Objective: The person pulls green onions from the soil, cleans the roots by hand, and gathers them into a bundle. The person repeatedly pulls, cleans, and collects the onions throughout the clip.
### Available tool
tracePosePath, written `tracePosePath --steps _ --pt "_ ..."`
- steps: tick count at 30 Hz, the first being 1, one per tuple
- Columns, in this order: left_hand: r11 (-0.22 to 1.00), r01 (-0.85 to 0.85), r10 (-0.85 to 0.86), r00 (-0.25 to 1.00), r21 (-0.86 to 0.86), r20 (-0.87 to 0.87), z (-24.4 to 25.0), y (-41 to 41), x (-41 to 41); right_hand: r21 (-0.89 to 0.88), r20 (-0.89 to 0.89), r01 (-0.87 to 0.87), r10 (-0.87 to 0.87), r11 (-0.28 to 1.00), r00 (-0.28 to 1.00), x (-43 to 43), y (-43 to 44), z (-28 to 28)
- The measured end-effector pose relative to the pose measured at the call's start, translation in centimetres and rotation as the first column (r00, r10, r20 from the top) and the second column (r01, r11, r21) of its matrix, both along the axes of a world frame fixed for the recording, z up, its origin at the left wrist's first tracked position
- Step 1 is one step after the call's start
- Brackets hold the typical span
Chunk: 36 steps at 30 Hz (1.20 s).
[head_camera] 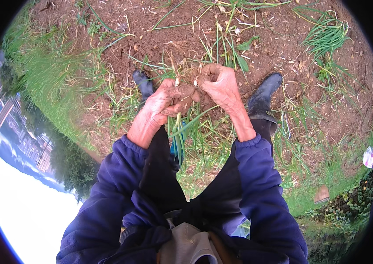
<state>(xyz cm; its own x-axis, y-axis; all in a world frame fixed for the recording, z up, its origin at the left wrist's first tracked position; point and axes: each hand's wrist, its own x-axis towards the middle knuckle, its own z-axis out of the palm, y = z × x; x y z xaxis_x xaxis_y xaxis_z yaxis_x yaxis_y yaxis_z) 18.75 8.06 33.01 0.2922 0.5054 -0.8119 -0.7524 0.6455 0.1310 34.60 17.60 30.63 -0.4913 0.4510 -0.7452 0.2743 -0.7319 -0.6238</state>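
My left hand (173, 99), soiled with earth, is closed round green onion plants (178, 135); their leaves hang down below it and the pale stem ends with dry roots stick up above. Close beside it, my right hand (217, 82) has thumb and forefinger brought together at the roots and dry skins (189, 69) of the plants, pinching a small piece there. Its fingertips are muddy, and what exactly lies between them is partly hidden.
Rubber boots (265, 89) stand on brown soil (160, 36) on both sides. A bunch of green onions (328, 36) lies at the upper right, with loose stalks along the top. Tall grass (54, 72) grows at the left. A white and pink wrapper (368, 157) lies far right.
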Motion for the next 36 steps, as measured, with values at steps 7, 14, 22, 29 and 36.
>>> tracePosePath --steps 7,14,22,29,36 --pt "0.945 0.325 -0.313 0.873 -0.032 -0.375 0.8 1.2 0.7 0.029 0.044 -0.041 0.039 0.999 0.998 0.0 -0.2 0.0" --pt "0.801 0.59 -0.448 0.475 -0.103 -0.758 0.5 1.0 1.8 -0.054 0.104 -0.117 0.122 0.992 0.987 -0.2 0.5 0.5" --pt "0.776 0.628 -0.368 0.379 -0.055 -0.849 -0.4 0.4 2.2 0.19 0.099 -0.087 0.069 0.978 0.993 0.0 -1.3 -0.9" --pt "0.805 0.592 -0.366 0.435 -0.045 -0.823 0.1 1.4 1.2 0.246 0.103 -0.005 -0.021 0.969 0.994 -0.4 -1.8 0.1" --pt "0.739 0.648 -0.425 0.236 -0.184 -0.874 -2.4 1.0 -2.2 0.125 0.041 0.013 -0.018 0.992 0.999 -0.5 -3.6 0.5"
